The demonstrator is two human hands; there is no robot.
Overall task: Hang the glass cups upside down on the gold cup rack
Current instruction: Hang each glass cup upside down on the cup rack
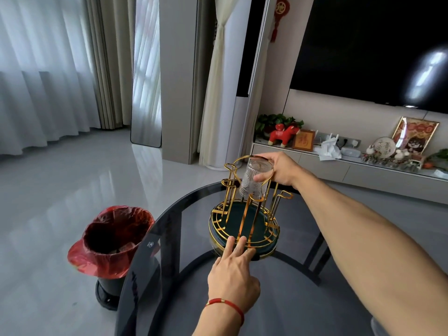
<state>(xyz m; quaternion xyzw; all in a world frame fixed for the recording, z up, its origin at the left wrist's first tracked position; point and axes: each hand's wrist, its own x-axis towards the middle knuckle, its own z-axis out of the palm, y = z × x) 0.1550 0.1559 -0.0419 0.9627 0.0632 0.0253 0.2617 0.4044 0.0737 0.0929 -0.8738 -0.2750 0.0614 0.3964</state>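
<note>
The gold cup rack (pixel 244 214), with a dark green round tray base, stands on a dark glass round table (pixel 184 238). My right hand (pixel 276 169) grips a clear ribbed glass cup (pixel 253 181) near the top ring of the rack, among the gold prongs. The cup is slightly tilted; I cannot tell which end is up. My left hand (pixel 232 270) rests with fingers spread on the near rim of the rack's base, holding nothing. A red cord bracelet is on that wrist.
A black bin lined with a red bag (pixel 114 241) stands on the floor left of the table. Behind are a low TV cabinet (pixel 339 166) with ornaments, a large dark screen, curtains and a standing mirror.
</note>
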